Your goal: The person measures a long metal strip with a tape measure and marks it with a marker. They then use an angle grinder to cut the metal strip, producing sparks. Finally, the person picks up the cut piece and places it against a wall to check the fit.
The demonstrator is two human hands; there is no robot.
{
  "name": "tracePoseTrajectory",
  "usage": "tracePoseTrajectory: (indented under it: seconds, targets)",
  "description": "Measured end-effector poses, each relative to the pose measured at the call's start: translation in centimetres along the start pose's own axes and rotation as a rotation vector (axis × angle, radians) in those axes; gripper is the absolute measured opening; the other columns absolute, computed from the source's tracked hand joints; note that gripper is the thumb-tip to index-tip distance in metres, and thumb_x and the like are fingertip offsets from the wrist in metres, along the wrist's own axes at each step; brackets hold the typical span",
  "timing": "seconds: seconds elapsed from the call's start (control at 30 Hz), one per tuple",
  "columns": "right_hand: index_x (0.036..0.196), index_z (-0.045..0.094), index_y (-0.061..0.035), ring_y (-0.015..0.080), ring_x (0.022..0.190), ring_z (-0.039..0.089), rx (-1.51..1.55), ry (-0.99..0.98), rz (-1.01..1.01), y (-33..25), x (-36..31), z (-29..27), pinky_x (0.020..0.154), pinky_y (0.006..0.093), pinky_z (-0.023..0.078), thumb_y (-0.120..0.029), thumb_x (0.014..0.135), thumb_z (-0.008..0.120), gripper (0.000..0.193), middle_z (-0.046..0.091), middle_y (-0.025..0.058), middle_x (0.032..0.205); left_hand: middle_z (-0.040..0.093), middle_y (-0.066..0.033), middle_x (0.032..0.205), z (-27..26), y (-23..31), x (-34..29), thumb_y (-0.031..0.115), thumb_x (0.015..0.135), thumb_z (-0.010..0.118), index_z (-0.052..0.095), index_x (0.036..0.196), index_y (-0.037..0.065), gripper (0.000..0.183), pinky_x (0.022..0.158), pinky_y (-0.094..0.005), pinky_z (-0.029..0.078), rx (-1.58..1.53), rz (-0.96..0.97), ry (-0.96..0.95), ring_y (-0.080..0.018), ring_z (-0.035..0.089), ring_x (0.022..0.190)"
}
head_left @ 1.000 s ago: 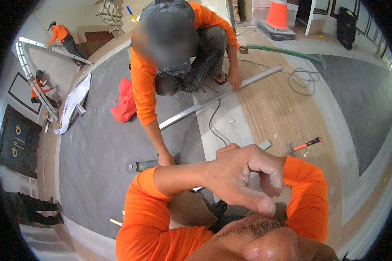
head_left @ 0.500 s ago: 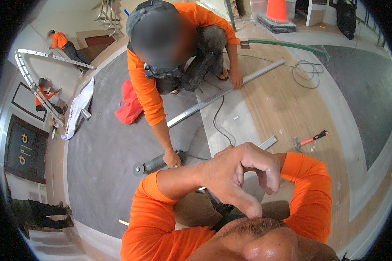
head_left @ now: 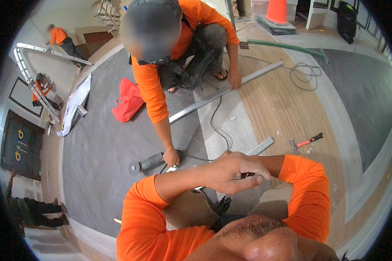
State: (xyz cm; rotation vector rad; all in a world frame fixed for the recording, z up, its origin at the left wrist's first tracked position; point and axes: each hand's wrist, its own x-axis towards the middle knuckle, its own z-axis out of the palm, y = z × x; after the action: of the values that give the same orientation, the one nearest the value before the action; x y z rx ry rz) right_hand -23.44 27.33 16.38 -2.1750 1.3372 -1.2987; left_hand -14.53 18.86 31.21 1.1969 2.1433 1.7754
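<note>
My left hand (head_left: 237, 174) is raised in front of me, its fingers curled in towards the thumb and pale with dust; nothing shows in its grasp. Behind it crosses my right forearm (head_left: 272, 165), and my right hand is nearly all hidden there. Below and beyond my hands lies a metal bar (head_left: 261, 146). Across from me a crouching co-worker in an orange shirt has one hand (head_left: 171, 157) at an angle grinder (head_left: 146, 164) on the grey floor. The co-worker's other hand (head_left: 234, 82) rests on a long metal straightedge (head_left: 252, 76).
A claw hammer (head_left: 308, 140) with a red handle lies at the right, on wood-look flooring (head_left: 292, 108). Dark cord (head_left: 213, 122) trails across the floor. Farther off are a red bag (head_left: 128, 102), a white sheet (head_left: 76, 104), a ladder (head_left: 27, 74), a traffic cone (head_left: 277, 12) and other people.
My left hand has turned and lowered slightly, and its curled fingers have drawn in towards the thumb. The co-worker's head has shifted left; the grinder stays on the floor.
</note>
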Motion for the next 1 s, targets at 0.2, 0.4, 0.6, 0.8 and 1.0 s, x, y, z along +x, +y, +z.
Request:
tracePoseTrajectory:
  seconds: [0.2,0.4,0.6,0.8,1.0]
  targets:
    - [0.090,0.067,-0.0061,0.0202,0.064,0.061,0.001,0.005,-0.017,-0.2,0.4,-0.1,0.056,0.0340,0.047,-0.025,0.092,0.061,0.020,0.063,0.0064,0.074,0.064,-0.0081,0.074,-0.1,1.9,0.3,0.024,0.089,0.074,0.068,0.105,0.000,0.029,0.058,-0.0330,0.049,0.042,-0.049,-0.012,-0.0217,0.065,0.067]
    - [0.093,0.068,-0.0061,0.0202,0.065,0.062,-0.006,0.054,-0.049,-0.3,0.4,-0.7,0.057,0.0340,0.048,-0.026,0.093,0.059,0.022,0.064,0.0062,0.075,0.064,-0.0047,0.071,0.2,0.5,0.4,0.027,0.086,0.077,0.070,0.101,0.003,0.029,0.052,-0.0340,0.045,0.142,0.151,0.053,-0.0199,0.063,0.060]
    - [0.096,0.070,-0.0061,0.0203,0.067,0.063,-0.005,0.140,-0.152,0.9,0.0,-0.5,0.057,0.0341,0.049,-0.028,0.093,0.058,0.024,0.065,0.0059,0.077,0.067,-0.0054,0.074,-0.2,0.3,1.1,0.024,0.084,0.079,0.070,0.100,0.003,0.028,0.052,-0.0322,0.044,0.237,0.163,-0.014,-0.0189,0.064,0.060]
    - [0.088,0.069,-0.0036,0.0250,0.068,0.067,-0.063,0.084,0.013,-3.6,2.5,-4.1,0.057,0.0393,0.049,-0.021,0.077,0.076,0.022,0.070,0.0102,0.083,0.068,-0.0074,0.078,0.3,0.5,0.9,0.023,0.085,0.079,0.070,0.101,0.001,0.028,0.055,-0.0327,0.046,0.165,0.102,-0.040,-0.0204,0.065,0.065]
    - [0.087,0.067,-0.0029,0.0107,0.065,0.057,0.120,0.360,0.454,-4.1,1.6,-4.2,0.059,0.0314,0.046,-0.033,0.090,0.072,0.031,0.064,0.0058,0.075,0.069,-0.0116,0.084,0.4,0.4,1.5,0.021,0.085,0.078,0.070,0.103,0.000,0.029,0.062,-0.0346,0.050,0.122,0.098,-0.060,-0.0251,0.067,0.073]
